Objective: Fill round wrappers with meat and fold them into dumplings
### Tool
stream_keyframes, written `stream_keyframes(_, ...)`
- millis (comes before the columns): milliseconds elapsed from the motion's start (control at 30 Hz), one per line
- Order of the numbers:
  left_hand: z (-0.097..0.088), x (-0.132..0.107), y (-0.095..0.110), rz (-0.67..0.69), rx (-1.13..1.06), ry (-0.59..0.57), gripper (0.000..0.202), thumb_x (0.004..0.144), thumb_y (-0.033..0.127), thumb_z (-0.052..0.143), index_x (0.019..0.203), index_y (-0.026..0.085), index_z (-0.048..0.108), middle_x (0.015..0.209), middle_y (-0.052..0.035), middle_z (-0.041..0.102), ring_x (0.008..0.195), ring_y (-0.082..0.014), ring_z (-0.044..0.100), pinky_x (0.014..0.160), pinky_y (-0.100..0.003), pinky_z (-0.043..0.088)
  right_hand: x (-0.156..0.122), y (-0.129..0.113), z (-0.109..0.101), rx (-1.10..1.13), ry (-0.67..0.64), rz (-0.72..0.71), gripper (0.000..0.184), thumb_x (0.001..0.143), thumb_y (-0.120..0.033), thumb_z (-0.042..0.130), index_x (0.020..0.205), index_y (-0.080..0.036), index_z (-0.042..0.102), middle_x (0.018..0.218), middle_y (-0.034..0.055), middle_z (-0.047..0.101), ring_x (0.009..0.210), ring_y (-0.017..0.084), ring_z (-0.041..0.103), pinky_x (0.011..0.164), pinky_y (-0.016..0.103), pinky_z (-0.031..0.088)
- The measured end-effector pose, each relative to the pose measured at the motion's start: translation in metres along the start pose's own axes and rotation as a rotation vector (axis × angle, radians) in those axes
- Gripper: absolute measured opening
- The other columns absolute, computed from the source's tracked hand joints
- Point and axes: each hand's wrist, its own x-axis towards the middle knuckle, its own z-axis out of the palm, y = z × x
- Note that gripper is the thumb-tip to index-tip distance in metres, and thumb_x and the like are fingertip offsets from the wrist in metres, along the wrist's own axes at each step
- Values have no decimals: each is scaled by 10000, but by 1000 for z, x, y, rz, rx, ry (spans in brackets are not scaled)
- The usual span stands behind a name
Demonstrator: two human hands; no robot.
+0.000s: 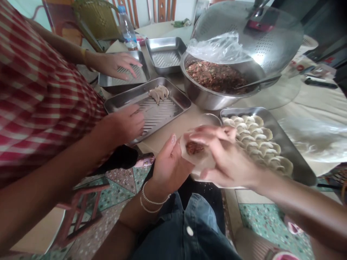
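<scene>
A round dumpling wrapper [187, 153] lies across the fingers of my left hand [172, 162], which is cupped and holds it from below. In the wrapper's middle sits a lump of reddish meat filling [194, 147]. My right hand [227, 155] is over the wrapper, its fingers spread and slightly blurred. The fingertips reach the wrapper's far edge, while the thumb stands apart lower down. Right behind my right hand is a metal tray [300, 166] with rows of finished dumplings [253, 133]. A small clear bowl [213, 117] shows partly behind my right fingers.
A large steel bowl [208, 103] of meat filling holds a utensil; a perforated metal lid [271, 43] and plastic bag [219, 47] rise behind it. On my left, a co-worker's hand [127, 124] is over a tray [176, 108] with several dumplings [159, 94]. Two more trays and a bottle [127, 29] stand beyond.
</scene>
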Motion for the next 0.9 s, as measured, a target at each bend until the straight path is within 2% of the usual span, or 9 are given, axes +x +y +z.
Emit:
stream_keyframes(133, 2, -1, 0, -3, -27, -26, 606, 993, 465, 184, 1302, 82, 538, 1311, -151, 612, 1363, -279, 441, 1161, -434, 285, -8, -17, 8, -16, 13, -92, 638, 935, -673, 206, 1269, -188, 451, 1257, 99, 629, 1227, 219, 503, 932, 409, 275)
stream_keyframes(333, 0, -4, 4, 24, 3, -82, 661, 987, 501, 127, 1374, 102, 485, 1327, -149, 604, 1363, -296, 441, 1143, -474, 304, -34, -19, 10, -81, 103, -199, 512, 949, -608, 342, 1193, -200, 531, 1214, 47, 675, 1211, 176, 519, 931, 376, 303)
stream_keyframes(433, -2, -5, 4, 11, 26, -83, 670, 982, 519, 159, 1391, 78, 454, 1339, -165, 594, 1355, -302, 449, 1133, -477, 320, -43, -18, 8, -99, 184, -190, 477, 952, -576, 371, 1112, -171, 564, 1173, 72, 683, 1164, 190, 547, 900, 378, 318)
stream_keyframes(667, -5, -4, -1, -137, 52, -132, 659, 983, 504, 172, 1412, 64, 408, 1334, -187, 592, 1326, -316, 485, 1111, -487, 345, -65, -17, 7, -92, 203, -219, 391, 959, -501, 415, 1073, -171, 589, 1152, 56, 694, 1151, 168, 544, 901, 369, 344)
stream_keyframes(800, -5, -4, -2, -131, 55, -135, 642, 977, 506, 234, 1385, 57, 444, 1329, -178, 600, 1344, -306, 467, 1134, -461, 325, -81, -12, 3, -114, 266, -152, 324, 951, -454, 463, 1070, -179, 586, 1192, 49, 688, 1164, 186, 541, 885, 393, 338)
stream_keyframes(900, -4, -4, -4, -168, 58, -155, 607, 975, 498, 269, 1344, 73, 496, 1306, -167, 620, 1330, -311, 483, 1142, -472, 314, -84, -13, 2, -135, 256, -208, 308, 940, -459, 482, 1036, -194, 605, 1170, 39, 697, 1133, 171, 560, 854, 385, 340)
